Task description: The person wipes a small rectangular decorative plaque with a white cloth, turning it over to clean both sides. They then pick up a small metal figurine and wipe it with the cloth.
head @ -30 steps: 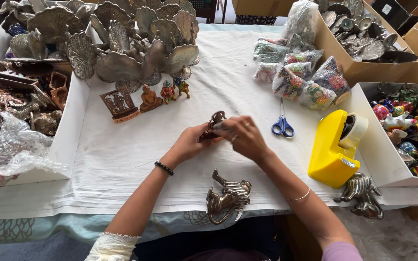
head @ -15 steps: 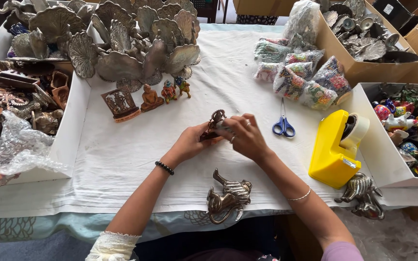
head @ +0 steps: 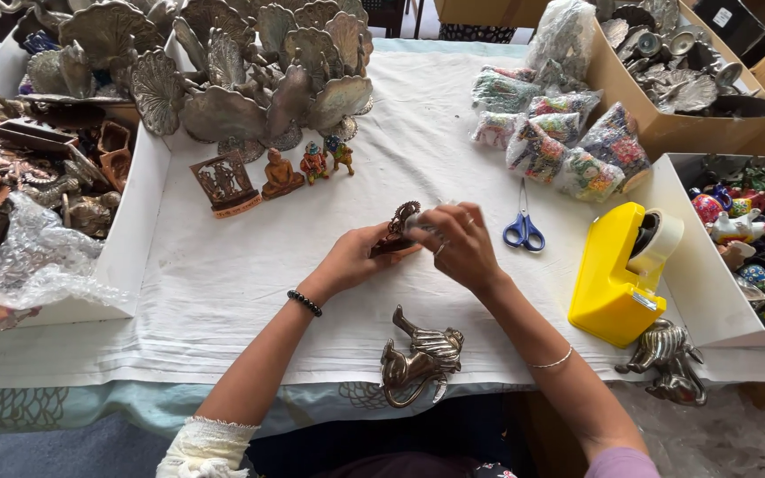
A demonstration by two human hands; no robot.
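Both hands meet over the white cloth at the middle of the table. My left hand grips a small dark bronze figurine from below. My right hand closes over the figurine's right side, fingers pinched on it with something pale and clear at the fingertips. A metal elephant figure lies on its side near the table's front edge, just below my hands. Blue-handled scissors lie to the right of my right hand.
A yellow tape dispenser stands at the right, a second metal figure in front of it. Wrapped colourful bundles lie behind. Boxes of metal pieces and painted figurines flank the right; metal peacock fans and small statues stand at the back left.
My hands have stayed in the same spot; the fingers of my right hand have shifted slightly on the figurine.
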